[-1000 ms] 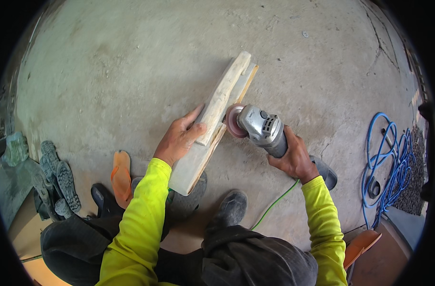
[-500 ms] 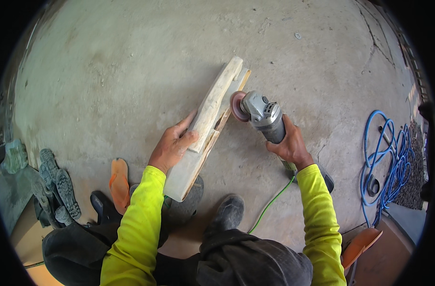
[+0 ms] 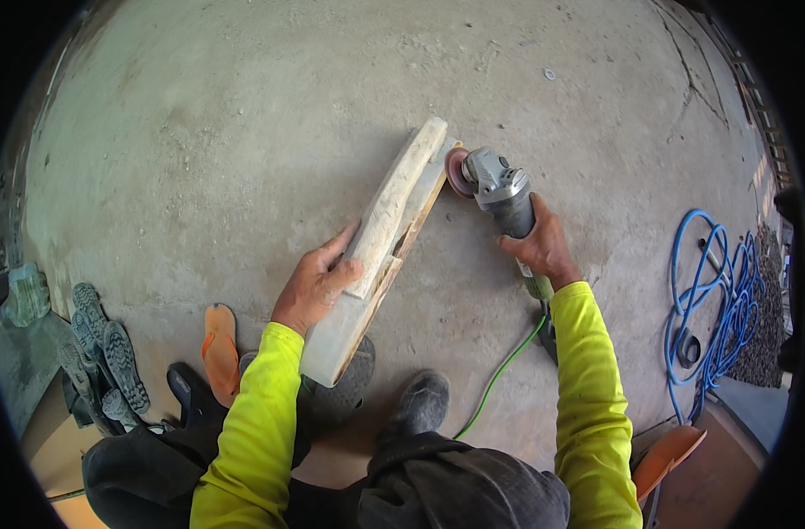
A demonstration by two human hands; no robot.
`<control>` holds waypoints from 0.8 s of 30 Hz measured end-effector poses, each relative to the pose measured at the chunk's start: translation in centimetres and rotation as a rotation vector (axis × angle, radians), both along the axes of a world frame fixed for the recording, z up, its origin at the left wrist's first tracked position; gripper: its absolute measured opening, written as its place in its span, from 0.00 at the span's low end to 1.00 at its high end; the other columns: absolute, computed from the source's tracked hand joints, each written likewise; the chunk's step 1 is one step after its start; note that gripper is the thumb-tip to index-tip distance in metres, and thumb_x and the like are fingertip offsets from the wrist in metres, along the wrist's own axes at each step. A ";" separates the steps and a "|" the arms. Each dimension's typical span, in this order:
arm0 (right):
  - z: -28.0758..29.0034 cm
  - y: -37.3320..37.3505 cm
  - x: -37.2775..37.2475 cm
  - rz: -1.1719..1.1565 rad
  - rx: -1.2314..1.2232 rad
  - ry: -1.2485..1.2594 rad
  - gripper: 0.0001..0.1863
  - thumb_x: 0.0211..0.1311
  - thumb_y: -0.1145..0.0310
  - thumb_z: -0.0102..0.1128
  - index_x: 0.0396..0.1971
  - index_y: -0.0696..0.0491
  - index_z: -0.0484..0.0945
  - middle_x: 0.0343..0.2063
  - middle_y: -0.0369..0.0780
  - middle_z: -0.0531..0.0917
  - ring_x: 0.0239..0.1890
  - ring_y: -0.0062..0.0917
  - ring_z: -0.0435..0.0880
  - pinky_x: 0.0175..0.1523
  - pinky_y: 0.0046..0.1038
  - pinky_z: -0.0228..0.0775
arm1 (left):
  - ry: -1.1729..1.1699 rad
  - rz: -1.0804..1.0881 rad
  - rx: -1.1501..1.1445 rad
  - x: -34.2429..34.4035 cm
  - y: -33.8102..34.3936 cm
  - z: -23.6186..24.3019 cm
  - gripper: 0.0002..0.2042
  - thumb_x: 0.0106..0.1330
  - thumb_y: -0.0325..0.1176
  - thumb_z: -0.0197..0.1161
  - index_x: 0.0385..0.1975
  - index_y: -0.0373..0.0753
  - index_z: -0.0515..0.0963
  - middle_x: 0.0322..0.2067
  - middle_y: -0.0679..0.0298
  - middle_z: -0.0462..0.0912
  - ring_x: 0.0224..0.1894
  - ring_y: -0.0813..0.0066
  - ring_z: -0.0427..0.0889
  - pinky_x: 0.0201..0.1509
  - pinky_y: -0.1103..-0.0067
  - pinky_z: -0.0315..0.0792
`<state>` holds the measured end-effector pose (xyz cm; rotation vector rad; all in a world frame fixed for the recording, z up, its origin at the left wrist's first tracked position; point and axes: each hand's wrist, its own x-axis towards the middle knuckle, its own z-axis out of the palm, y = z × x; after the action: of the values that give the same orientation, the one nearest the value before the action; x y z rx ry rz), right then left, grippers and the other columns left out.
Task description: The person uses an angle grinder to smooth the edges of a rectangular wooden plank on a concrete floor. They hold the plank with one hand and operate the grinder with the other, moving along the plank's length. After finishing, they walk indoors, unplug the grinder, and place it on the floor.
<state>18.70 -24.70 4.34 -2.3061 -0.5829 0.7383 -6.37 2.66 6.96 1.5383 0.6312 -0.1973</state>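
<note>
A long, narrow float-like board (image 3: 325, 351), grey with a rough brown edge, slants away from me above the floor. Along its top runs a pale, worn wooden handle (image 3: 395, 212). My left hand (image 3: 317, 284) grips the near end of this handle, thumb on top. My right hand (image 3: 545, 245) is wrapped round the body of a grey angle grinder (image 3: 505, 196). Its reddish-brown disc (image 3: 458, 173) is beside the board's right edge near the far end; whether they touch, I cannot tell. The underside of the board is hidden.
A green cord (image 3: 503, 370) runs from the grinder toward my boots (image 3: 420, 401). Coiled blue hose (image 3: 729, 309) lies on the concrete floor (image 3: 244, 176) at right. Orange slippers (image 3: 219, 348) and several dusty dark shoes (image 3: 120, 357) are at left.
The grinder has moved right and slightly away from me, its disc now nearer the board's far end. The board and my left hand have shifted a little toward me.
</note>
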 end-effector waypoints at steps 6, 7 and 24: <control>-0.9 0.5 1.9 -0.004 -0.086 0.006 0.42 0.39 0.63 0.74 0.58 0.66 0.72 0.44 0.56 0.85 0.47 0.45 0.87 0.56 0.37 0.76 | 0.015 0.008 -0.019 -0.1 0.1 -0.3 0.52 0.62 0.65 0.64 0.74 0.26 0.57 0.69 0.43 0.67 0.71 0.59 0.68 0.74 0.75 0.57; -0.9 0.6 2.0 -0.022 -0.100 -0.010 0.42 0.39 0.63 0.74 0.58 0.66 0.72 0.44 0.56 0.85 0.47 0.45 0.87 0.56 0.37 0.77 | 0.022 0.021 -0.055 -0.2 0.1 -0.2 0.53 0.62 0.65 0.65 0.74 0.26 0.57 0.69 0.42 0.68 0.71 0.59 0.68 0.74 0.75 0.57; 7.5 -8.4 -12.6 -0.541 0.157 0.244 0.35 0.39 0.65 0.75 0.52 0.60 0.74 0.38 0.38 0.82 0.39 0.25 0.80 0.48 0.29 0.75 | 0.343 -0.222 0.652 -0.5 1.5 -2.2 0.38 0.54 0.41 0.68 0.68 0.35 0.69 0.59 0.42 0.78 0.59 0.47 0.79 0.66 0.64 0.71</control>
<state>6.07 -33.14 11.85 -2.0471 0.0951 0.6617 -6.86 4.16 4.76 2.2334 0.8449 -0.4638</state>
